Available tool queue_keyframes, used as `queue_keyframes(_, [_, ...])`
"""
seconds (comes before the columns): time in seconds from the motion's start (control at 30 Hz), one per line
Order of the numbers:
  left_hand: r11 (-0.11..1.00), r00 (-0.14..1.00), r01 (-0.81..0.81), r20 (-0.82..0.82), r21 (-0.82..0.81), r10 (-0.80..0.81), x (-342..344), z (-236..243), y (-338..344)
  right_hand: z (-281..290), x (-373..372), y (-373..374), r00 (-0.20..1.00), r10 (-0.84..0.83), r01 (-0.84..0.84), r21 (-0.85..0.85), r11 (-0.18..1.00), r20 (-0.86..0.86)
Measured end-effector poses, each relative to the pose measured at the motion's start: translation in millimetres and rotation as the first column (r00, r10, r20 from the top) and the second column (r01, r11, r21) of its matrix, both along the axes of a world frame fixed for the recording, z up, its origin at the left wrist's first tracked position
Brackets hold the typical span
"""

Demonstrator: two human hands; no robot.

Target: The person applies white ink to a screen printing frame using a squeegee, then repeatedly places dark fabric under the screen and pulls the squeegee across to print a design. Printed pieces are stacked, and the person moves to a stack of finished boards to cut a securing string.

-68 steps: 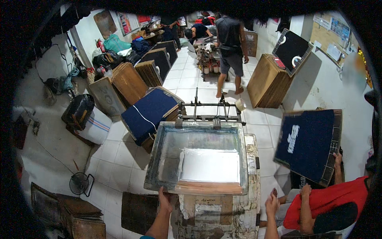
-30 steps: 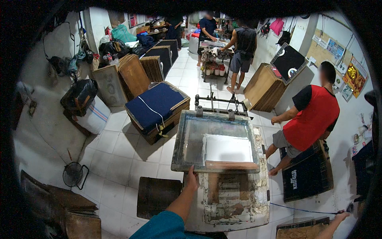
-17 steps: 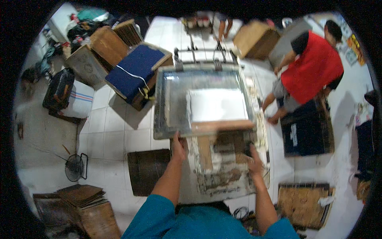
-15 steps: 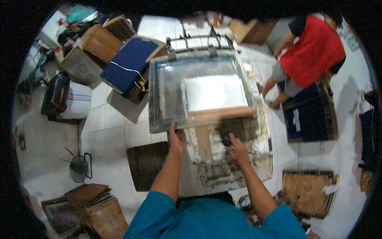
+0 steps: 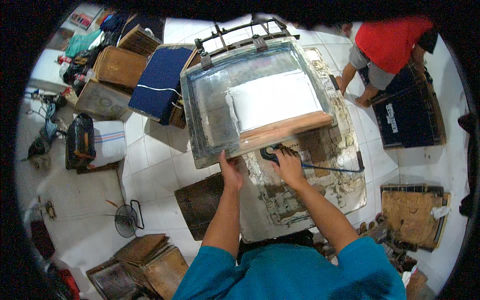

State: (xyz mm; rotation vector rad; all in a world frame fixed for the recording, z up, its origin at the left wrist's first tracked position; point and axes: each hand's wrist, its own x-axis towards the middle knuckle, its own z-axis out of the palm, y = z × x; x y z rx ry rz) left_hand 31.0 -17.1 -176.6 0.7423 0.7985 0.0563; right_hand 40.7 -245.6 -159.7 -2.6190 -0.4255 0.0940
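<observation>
A silk-screen printing frame [image 5: 194, 125] is raised at a slant over the worn, paint-crusted printing board [image 5: 260, 220]. White ink [image 5: 275, 102] covers much of its mesh, and a wooden squeegee [image 5: 287, 125] lies along the near side of the ink. My left hand [image 5: 231, 172] grips the frame's near left corner, thumb on top. Under the near edge, my right hand [image 5: 288, 164] is closed on a small dark tool with a round end [image 5: 270, 153]. A thin blue cord or rod [image 5: 330, 169] runs from near that hand to the board's right edge.
Metal hinge clamps [image 5: 259, 44] hold the frame's far side. A person in red [image 5: 392, 45] bends over a dark printed panel [image 5: 407, 117] at right. Stacked boards and a blue panel [image 5: 160, 82] stand at left, with a small fan [image 5: 125, 220] on the floor.
The view has turned and shifted. My right hand has moved up toward the frame's near edge, and the dark tool in it shows clearly now. My left hand still holds the frame corner.
</observation>
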Motion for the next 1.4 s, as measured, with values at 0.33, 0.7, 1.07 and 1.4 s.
queue_keyframes(0.33, [0.768,0.825,0.559,-0.118,0.313,-0.553,-54,3,72,6,-95,5,0.976,-0.212,0.218,-0.16,0.963,0.056])
queue_keyframes(0.7, [0.41,0.792,0.593,-0.41,0.693,-0.453,-328,-29,325,-4,-321,141,0.992,0.049,-0.025,0.197,0.98,-0.114])
queue_keyframes(1.07, [0.548,0.816,0.573,-0.486,0.609,-0.312,-405,-96,400,-59,-310,222,0.521,0.097,-0.409,-0.148,0.9,-0.848])
queue_keyframes(1.4, [0.417,0.619,0.785,-0.543,0.458,-0.568,-316,-94,356,-58,-327,217,0.331,-0.047,0.373,0.085,0.924,-0.942])
